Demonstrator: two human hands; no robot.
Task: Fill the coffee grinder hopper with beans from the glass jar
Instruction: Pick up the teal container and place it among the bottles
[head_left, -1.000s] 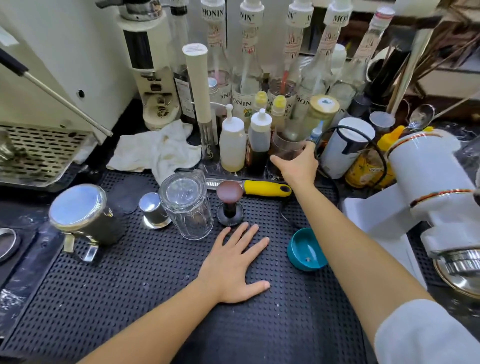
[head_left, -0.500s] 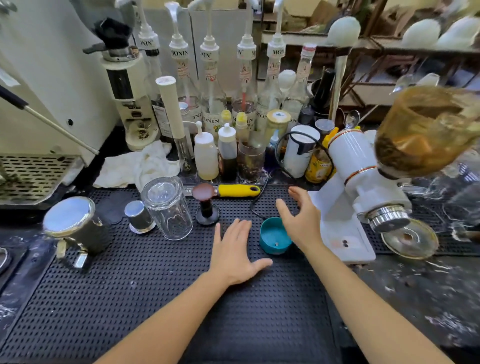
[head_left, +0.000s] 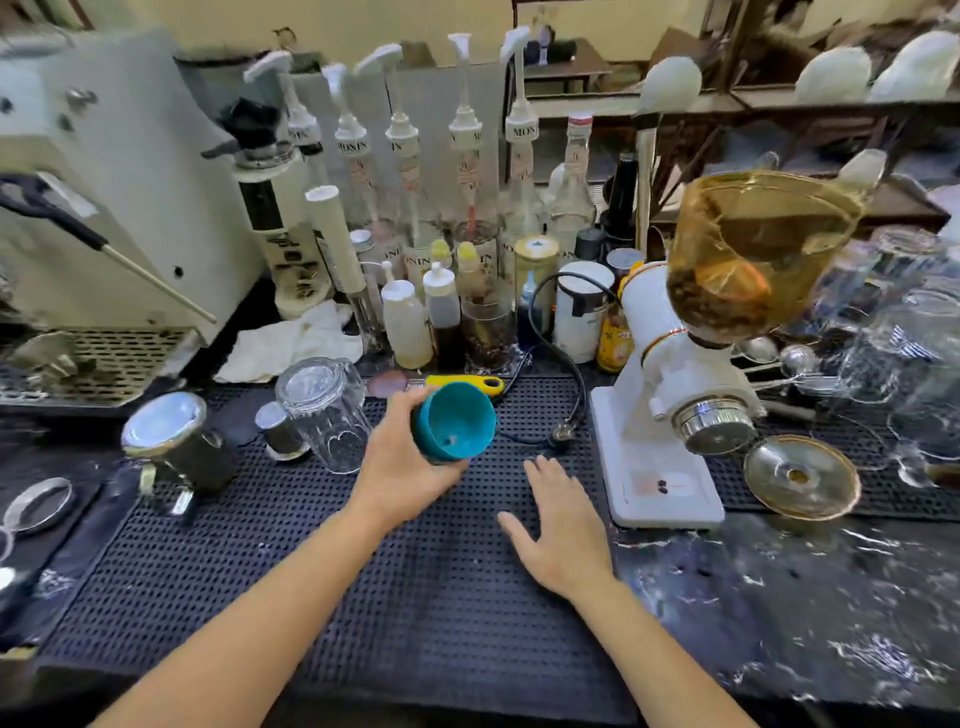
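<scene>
The white coffee grinder (head_left: 670, 395) stands at the right of the black mat, topped by an amber hopper (head_left: 753, 249) with some beans at its bottom. The hopper's lid (head_left: 802, 475) lies beside the grinder's base. A glass jar (head_left: 485, 332) with dark beans stands among the bottles at the back. My left hand (head_left: 405, 467) holds a small teal cup (head_left: 454, 421) lifted above the mat, its mouth tilted toward me. My right hand (head_left: 563, 525) hovers open and flat over the mat, left of the grinder base.
An upturned clear glass (head_left: 324, 410), a small metal cup (head_left: 278, 428) and a steel milk pitcher (head_left: 176, 447) stand at the left. A yellow-handled tool (head_left: 467, 384) and a black power cord (head_left: 563, 384) lie behind my hands. Syrup bottles line the back; glassware crowds the far right.
My left hand has left the mat and picked up the teal cup, lifting it. My right hand has drawn back from the cup toward me. The camera view has tilted up.
</scene>
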